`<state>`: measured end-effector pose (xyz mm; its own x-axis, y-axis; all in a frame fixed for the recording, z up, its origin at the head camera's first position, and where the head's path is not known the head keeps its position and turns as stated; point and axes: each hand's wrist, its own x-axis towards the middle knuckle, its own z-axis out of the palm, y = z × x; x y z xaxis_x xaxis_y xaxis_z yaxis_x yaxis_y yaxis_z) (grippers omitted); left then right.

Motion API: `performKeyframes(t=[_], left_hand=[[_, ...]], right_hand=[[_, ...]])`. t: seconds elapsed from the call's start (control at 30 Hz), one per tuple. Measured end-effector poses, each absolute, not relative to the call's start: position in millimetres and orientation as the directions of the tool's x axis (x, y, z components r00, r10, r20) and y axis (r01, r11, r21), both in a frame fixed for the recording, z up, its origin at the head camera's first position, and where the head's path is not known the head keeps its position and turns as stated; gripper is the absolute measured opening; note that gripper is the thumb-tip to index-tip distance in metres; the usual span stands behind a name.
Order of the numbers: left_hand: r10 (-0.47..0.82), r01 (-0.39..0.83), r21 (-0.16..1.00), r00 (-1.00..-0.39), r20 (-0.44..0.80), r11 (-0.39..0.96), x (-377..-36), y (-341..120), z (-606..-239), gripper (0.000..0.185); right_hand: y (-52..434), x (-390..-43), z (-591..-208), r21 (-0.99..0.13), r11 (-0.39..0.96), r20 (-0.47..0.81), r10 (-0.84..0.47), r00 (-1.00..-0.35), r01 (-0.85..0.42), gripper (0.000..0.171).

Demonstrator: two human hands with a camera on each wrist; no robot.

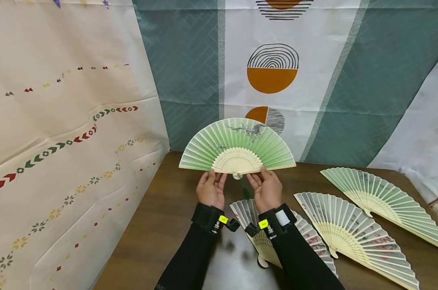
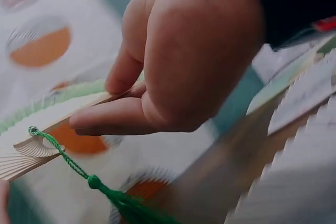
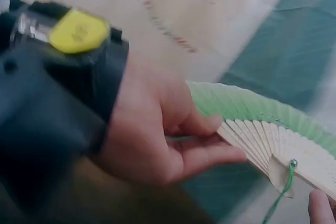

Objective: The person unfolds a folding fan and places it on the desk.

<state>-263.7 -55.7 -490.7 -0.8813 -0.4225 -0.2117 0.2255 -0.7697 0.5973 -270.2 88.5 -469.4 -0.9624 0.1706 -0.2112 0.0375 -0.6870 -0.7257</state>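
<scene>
While both hands hold it up in front of the hanging cloths, the green fan (image 1: pixel 237 147) stands fully spread, its half-circle complete from one outer guard to the other. The left hand (image 1: pixel 211 189) pinches the left guard stick between thumb and forefinger, and the right hand (image 1: pixel 267 188) pinches the right guard the same way; the wrist views show each thumb lying flat along the pale wood with the fingers curled behind it. So the opening looks done – the pleats are drawn out evenly – and what seems left, as far as one can judge, is to lay this fan down on the brown counter (image 1: pixel 161 225) beside the others. Three more lie there spread flat: a grey fan (image 1: pixel 246 213) just beneath the wrists, a second grey fan (image 1: pixel 353 231) to its right, and a pale green fan (image 1: pixel 382 199) near the far edge. The nearest grey fan is largely covered by the black sleeves and wrist mounts, so its painting cannot be read. A green tassel cord (image 2: pixel 79 169) hangs from the pivot, its lower end cut off in the left wrist view. Both wrist views are blurred, and the pale green fan's tip runs out at the right border – whether more fans lie beyond is not visible
</scene>
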Motion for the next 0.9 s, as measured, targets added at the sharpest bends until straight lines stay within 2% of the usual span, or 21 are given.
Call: performKeyframes(t=[0.2, 0.37, 0.63, 0.9], left_hand=[[-0.468, 0.203, 0.624, -0.832, -0.297, -0.755, -254.7, -107.2, -513.2, 0.019], [-0.450, 0.098, 0.680, -0.816, -0.363, -0.726, -239.4, -131.6, -532.1, 0.041], [-0.350, -0.025, 0.694, -0.851, -0.393, -0.719, -229.5, -145.2, -535.3, 0.055], [-0.306, -0.042, 0.639, -0.853, -0.423, -0.768, -220.5, -146.5, -533.3, 0.061]], right_hand=[[48.3, -294.8, -489.8, -0.835, -0.497, -0.295, 0.044, -0.954, 0.236, 0.025], [32.3, -307.7, -504.5, -0.851, -0.378, -0.392, -0.007, -0.920, 0.366, 0.035], [30.1, -320.5, -511.3, -0.833, -0.346, -0.450, -0.028, -0.892, 0.431, 0.041], [37.4, -323.2, -516.0, -0.830, -0.305, -0.482, -0.029, -0.875, 0.467, 0.040]])
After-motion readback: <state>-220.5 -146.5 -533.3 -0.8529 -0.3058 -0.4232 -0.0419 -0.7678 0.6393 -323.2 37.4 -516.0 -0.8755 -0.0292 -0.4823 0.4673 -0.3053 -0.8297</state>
